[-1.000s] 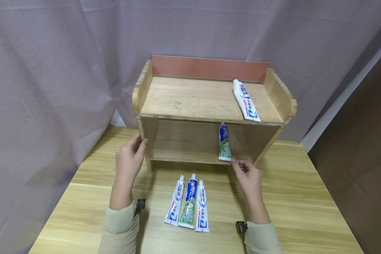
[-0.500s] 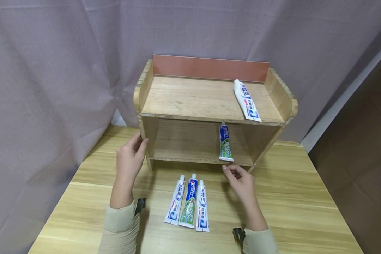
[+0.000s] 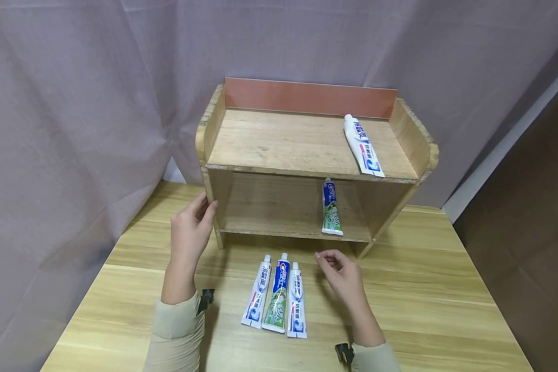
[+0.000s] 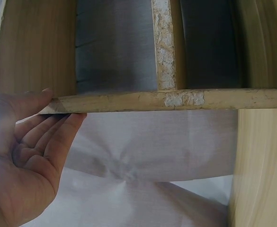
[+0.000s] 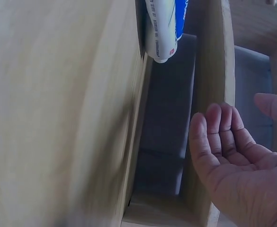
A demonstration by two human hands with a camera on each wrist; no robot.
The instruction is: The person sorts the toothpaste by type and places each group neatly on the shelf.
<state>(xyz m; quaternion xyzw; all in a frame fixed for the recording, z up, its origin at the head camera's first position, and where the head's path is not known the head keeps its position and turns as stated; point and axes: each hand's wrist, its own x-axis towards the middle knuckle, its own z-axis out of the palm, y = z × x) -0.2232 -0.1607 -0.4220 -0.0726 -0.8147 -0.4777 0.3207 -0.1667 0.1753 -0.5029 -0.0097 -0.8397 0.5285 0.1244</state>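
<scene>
Work is likely sitting between placements: left hand gripping pale two-tier wooden rack, right hand hovering empty, loosely bent, beside three flat white-blue and blue-green toothpaste tubes on wood-grain table; next move probably pinching one.

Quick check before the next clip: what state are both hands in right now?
Left hand: holding the left side of the wooden shelf.
Right hand: open, fingers loosely curled, holding nothing.
</scene>
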